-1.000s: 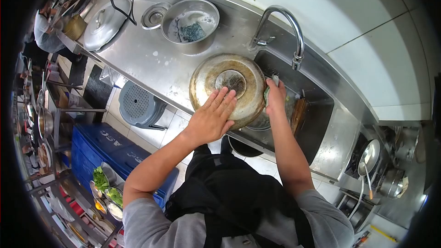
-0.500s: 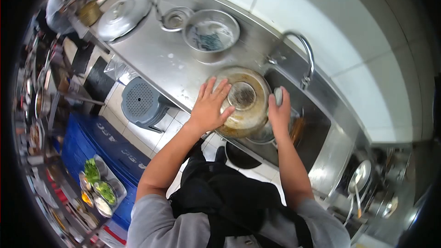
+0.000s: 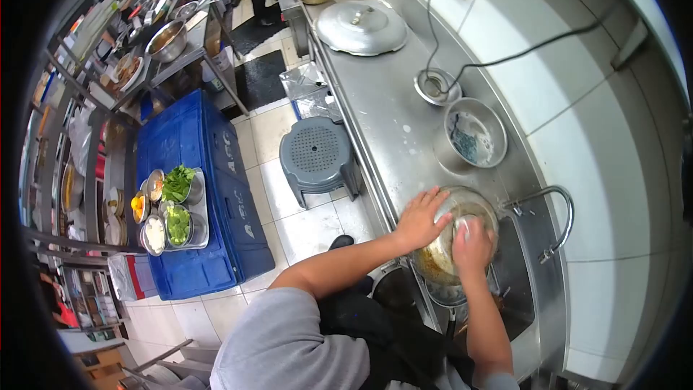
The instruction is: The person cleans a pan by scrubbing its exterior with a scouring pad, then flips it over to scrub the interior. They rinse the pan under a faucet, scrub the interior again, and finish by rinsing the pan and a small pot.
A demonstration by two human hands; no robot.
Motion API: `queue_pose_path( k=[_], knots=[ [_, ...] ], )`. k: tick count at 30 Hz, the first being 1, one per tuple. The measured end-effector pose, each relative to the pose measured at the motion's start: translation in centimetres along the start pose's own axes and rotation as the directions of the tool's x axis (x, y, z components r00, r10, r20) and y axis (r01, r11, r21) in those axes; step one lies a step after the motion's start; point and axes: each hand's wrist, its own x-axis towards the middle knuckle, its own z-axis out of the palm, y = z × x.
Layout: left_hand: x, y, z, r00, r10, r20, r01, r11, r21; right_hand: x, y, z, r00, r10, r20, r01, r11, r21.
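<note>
A round, brown-stained metal bowl [image 3: 437,261] sits bottom up at the edge of the sink. My left hand [image 3: 424,221] lies on its left side with the fingers stretched out. Pressed against the upper part of the bowl, my right hand [image 3: 473,247] is closed on a small pale grey pad [image 3: 462,222]. The hand hides part of the pad and the bowl's base ring. Below the bowl, another metal vessel [image 3: 446,295] shows in part.
A faucet [image 3: 567,220] arches over the sink [image 3: 521,267]. On the steel counter [image 3: 382,123] stand a basin [image 3: 498,155] with dark mesh-like material, a small bowl [image 3: 433,94] with a cord, and a large lid [image 3: 361,32]. A stool [image 3: 315,146] and blue chest [image 3: 238,231] stand left.
The view has swung left, so the counter and bowl appear farther right. My right hand has moved from the bowl's right side onto its top with the pale grey pad.
</note>
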Motion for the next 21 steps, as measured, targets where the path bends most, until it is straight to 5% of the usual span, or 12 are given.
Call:
queue_pose_path(
  k=[5,8,11,13,16,19,21],
  knots=[
    [-0.5,-0.3,-1.3,1.000,-0.010,-0.011,0.010,0.999,0.035,3.2,5.8,0.3,0.971,0.224,-0.083,-0.221,0.974,0.039],
    [-2.0,-0.1,-2.5,0.989,-0.136,0.052,0.143,0.975,-0.170,4.4,6.1,0.9,0.955,0.270,-0.123,-0.264,0.963,0.056],
    [-4.5,-0.5,-4.3,0.848,-0.439,0.296,0.512,0.823,-0.245,4.1,5.5,0.5,0.936,0.325,-0.138,-0.322,0.946,0.039],
    [-3.1,-1.1,-3.5,0.864,-0.410,0.291,0.471,0.863,-0.181,3.9,5.0,0.3,0.913,0.384,-0.135,-0.380,0.923,0.055],
    [0.0,0.1,-3.9,0.720,-0.527,0.452,0.685,0.644,-0.340,3.5,5.7,0.2,0.893,0.398,-0.211,-0.383,0.917,0.111],
    [1.0,2.0,-3.2,0.805,-0.529,0.266,0.590,0.677,-0.439,1.5,8.9,2.1,0.831,0.532,-0.162,-0.488,0.838,0.246],
    [2.6,2.7,-3.2,0.813,-0.464,0.350,0.577,0.567,-0.588,0.1,10.4,3.1,0.773,0.620,-0.135,-0.533,0.751,0.390]
  ],
)
